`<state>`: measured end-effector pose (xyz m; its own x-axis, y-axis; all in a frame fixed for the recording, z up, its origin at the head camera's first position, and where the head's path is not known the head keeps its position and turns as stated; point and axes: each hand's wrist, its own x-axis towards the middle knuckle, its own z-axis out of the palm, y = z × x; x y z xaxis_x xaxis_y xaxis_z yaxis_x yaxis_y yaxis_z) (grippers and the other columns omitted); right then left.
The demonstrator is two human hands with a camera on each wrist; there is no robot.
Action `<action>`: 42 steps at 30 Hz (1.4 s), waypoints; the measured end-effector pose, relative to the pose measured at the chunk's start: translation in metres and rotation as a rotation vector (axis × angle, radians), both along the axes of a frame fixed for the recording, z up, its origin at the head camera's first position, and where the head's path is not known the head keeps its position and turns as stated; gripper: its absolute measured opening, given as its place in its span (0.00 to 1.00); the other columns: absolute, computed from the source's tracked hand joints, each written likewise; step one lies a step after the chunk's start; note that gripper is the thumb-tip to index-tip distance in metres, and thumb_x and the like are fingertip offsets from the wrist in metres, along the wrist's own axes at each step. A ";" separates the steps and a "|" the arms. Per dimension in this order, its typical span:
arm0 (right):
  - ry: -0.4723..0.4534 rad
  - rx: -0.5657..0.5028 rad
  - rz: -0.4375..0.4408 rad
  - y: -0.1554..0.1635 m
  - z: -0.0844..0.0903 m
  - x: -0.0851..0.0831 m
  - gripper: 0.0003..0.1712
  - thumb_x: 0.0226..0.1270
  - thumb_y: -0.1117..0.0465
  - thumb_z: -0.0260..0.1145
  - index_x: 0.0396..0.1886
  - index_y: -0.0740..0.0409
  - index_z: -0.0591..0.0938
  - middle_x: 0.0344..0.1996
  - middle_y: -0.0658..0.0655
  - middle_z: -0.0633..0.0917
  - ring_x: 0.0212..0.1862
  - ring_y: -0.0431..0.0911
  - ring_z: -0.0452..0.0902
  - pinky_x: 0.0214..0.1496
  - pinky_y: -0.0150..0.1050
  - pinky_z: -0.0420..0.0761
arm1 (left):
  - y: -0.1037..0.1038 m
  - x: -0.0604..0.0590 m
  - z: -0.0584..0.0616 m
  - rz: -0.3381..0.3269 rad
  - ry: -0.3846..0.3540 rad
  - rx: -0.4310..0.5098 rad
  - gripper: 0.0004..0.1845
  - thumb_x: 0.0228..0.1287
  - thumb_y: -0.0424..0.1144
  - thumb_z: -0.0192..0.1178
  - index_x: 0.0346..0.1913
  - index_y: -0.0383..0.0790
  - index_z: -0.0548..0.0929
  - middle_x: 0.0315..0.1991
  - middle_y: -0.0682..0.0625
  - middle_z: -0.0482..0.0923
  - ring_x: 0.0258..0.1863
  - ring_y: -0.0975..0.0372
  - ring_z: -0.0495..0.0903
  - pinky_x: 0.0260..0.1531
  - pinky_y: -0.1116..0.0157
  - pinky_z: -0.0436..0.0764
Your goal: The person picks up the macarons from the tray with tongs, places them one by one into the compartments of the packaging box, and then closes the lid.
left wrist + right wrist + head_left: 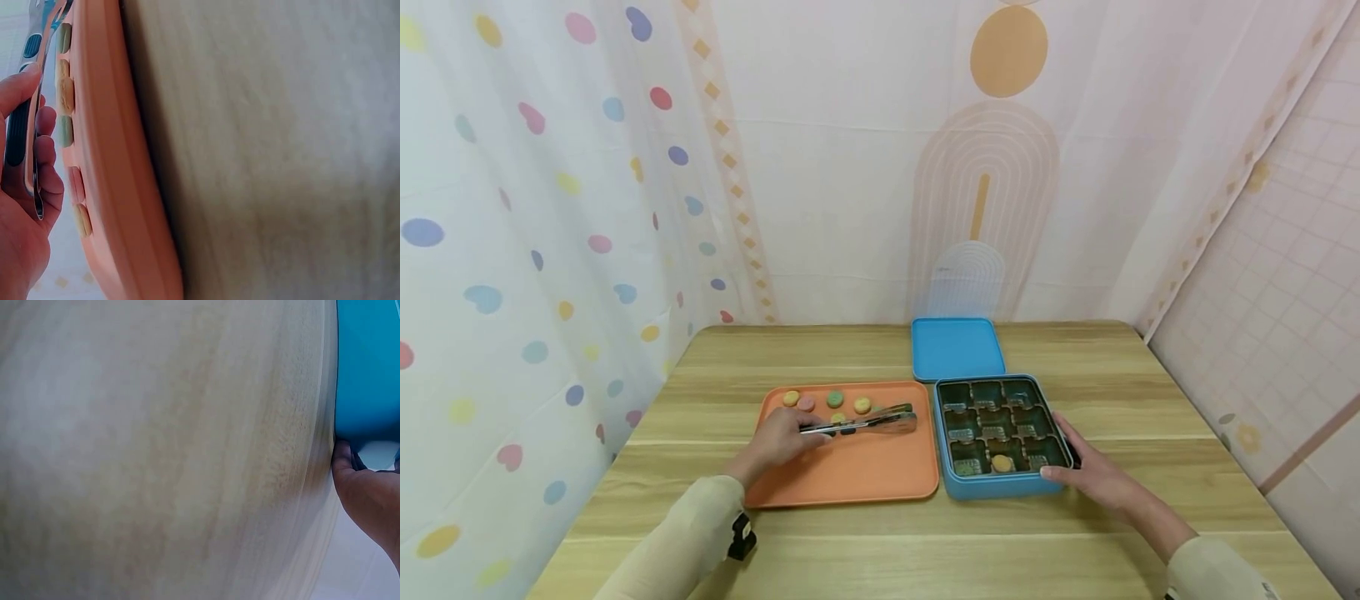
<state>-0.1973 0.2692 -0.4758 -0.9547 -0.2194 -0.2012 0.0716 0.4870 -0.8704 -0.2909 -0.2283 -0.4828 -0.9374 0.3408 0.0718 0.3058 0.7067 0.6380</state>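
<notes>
My left hand (778, 442) grips metal tongs (868, 422) by the handle, their tips over the far part of an orange tray (850, 475). Several small round sweets (835, 399) in orange, pink and green lie along the tray's far edge. The left wrist view shows the left hand (25, 206) curled round the tongs (22, 125) beside the tray (119, 187). A blue box (1000, 487) with square compartments stands right of the tray, one orange sweet (1002, 462) in its front middle cell. My right hand (1090, 475) rests against the box's front right corner, fingers straight. In the right wrist view the right hand's (369, 500) thumb touches the box (365, 369).
The blue lid (957, 348) lies flat behind the box. Everything stands on a wooden table (1075, 542) enclosed by patterned curtains on the left, back and right.
</notes>
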 end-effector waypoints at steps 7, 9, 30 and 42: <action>0.009 0.019 0.003 -0.001 0.000 0.000 0.59 0.68 0.49 0.68 0.81 0.49 0.37 0.76 0.73 0.39 0.74 0.73 0.32 0.66 0.73 0.42 | -0.001 0.003 0.001 -0.011 0.011 0.001 0.03 0.60 0.43 0.72 0.34 0.49 0.91 0.23 0.60 0.81 0.18 0.65 0.72 0.21 0.67 0.71; 0.008 0.025 0.006 -0.001 0.000 0.001 0.59 0.68 0.49 0.68 0.81 0.50 0.37 0.76 0.73 0.39 0.73 0.73 0.32 0.66 0.73 0.42 | -0.001 0.003 0.001 -0.018 0.026 -0.003 0.03 0.60 0.42 0.71 0.34 0.49 0.91 0.23 0.60 0.81 0.18 0.65 0.71 0.21 0.68 0.70; 0.024 0.032 0.012 0.001 -0.003 0.000 0.59 0.67 0.51 0.69 0.81 0.49 0.37 0.76 0.74 0.40 0.73 0.74 0.34 0.65 0.74 0.46 | 0.004 0.003 0.014 -0.004 0.022 0.072 0.03 0.59 0.43 0.72 0.32 0.48 0.91 0.24 0.57 0.79 0.20 0.63 0.65 0.21 0.68 0.65; 0.024 0.025 0.009 0.000 -0.002 -0.001 0.59 0.68 0.52 0.69 0.81 0.49 0.37 0.76 0.73 0.40 0.73 0.74 0.34 0.65 0.74 0.46 | 0.022 0.001 0.034 -0.045 -0.040 0.064 0.09 0.63 0.47 0.69 0.37 0.46 0.91 0.24 0.45 0.83 0.15 0.64 0.60 0.18 0.67 0.61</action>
